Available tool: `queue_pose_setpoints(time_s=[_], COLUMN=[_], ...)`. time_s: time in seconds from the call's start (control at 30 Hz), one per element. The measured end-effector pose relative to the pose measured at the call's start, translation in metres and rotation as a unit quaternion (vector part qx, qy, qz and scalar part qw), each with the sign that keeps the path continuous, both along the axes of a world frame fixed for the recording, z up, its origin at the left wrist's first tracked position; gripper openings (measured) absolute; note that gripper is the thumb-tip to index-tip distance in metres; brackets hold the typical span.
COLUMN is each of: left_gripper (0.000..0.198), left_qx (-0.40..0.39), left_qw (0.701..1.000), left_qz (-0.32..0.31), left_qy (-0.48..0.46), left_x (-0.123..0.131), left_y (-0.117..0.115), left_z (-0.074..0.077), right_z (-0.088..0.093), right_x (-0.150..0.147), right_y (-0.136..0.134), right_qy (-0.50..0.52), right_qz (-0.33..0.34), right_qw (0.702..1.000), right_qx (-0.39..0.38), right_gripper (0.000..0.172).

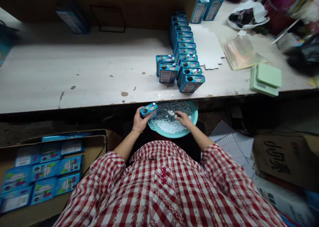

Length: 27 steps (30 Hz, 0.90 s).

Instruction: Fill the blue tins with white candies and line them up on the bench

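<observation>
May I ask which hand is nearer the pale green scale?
Right: the right hand, over the bowl, lies left of the scale; the left hand, holding a blue box, lies farther left.

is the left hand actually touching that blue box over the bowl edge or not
Touching: the head view shows the left hand wrapped round one end of the blue box.

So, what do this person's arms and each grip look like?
Red-and-white checked sleeves with narrow patterned strips cover the upper part, leaving the forearms bare. The left grip is an ungloved human hand with a thin gold-coloured bracelet at the wrist; the right grip is ungloved too, with no bracelet visible.
</observation>
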<state>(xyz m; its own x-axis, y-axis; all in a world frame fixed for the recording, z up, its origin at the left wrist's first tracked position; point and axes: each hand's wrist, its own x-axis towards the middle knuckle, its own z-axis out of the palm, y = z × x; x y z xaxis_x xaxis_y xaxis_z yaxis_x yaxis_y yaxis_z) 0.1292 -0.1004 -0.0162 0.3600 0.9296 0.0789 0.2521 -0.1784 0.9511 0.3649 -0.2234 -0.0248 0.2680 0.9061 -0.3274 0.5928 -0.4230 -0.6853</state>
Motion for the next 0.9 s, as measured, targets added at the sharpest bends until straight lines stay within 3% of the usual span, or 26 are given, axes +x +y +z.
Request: queue_pose_setpoints(time_s=[0.13, 0.23, 0.33, 0.47, 0.6, 0.73, 0.83, 0.9], left_gripper=[0.042, 0.039, 0.039, 0.039, 0.038, 0.037, 0.037, 0.038], left_qx=[0.024, 0.038, 0.061, 0.089, 0.102, 0.091, 0.074, 0.063], left_qw=[0.998, 0.992, 0.984, 0.976, 0.973, 0.979, 0.985, 0.989], left_qz=[-0.043, -0.098, -0.137, -0.158, -0.163, -0.154, -0.143, -0.123], left_qy=[0.031, 0.070, 0.100, 0.124, 0.125, 0.101, 0.066, 0.046], left_x=[0.015, 0.032, 0.044, 0.050, 0.051, 0.047, 0.036, 0.027], left_y=[-0.005, -0.010, -0.016, -0.023, -0.027, -0.025, -0.020, -0.016], left_z=[0.005, 0.004, 0.002, 0.000, -0.002, -0.004, -0.005, -0.005], right_z=[0.044, 0.088, 0.128, 0.161, 0.177, 0.185, 0.169, 0.140], right_x=[0.024, 0.027, 0.017, -0.006, -0.030, -0.029, -0.002, 0.019], right_y=[-0.021, -0.025, -0.018, -0.001, 0.010, 0.004, -0.011, -0.019], right_qy=[0.034, 0.008, -0.093, -0.273, -0.354, -0.376, -0.371, -0.359], right_qz=[0.004, 0.052, 0.126, 0.201, 0.254, 0.276, 0.259, 0.226], right_qw=[0.997, 0.996, 0.988, 0.937, 0.893, 0.879, 0.888, 0.899], right_qx=[0.067, 0.073, 0.015, -0.083, -0.116, -0.100, -0.085, -0.107], right_gripper=[0.038, 0.037, 0.036, 0.033, 0.031, 0.032, 0.031, 0.032])
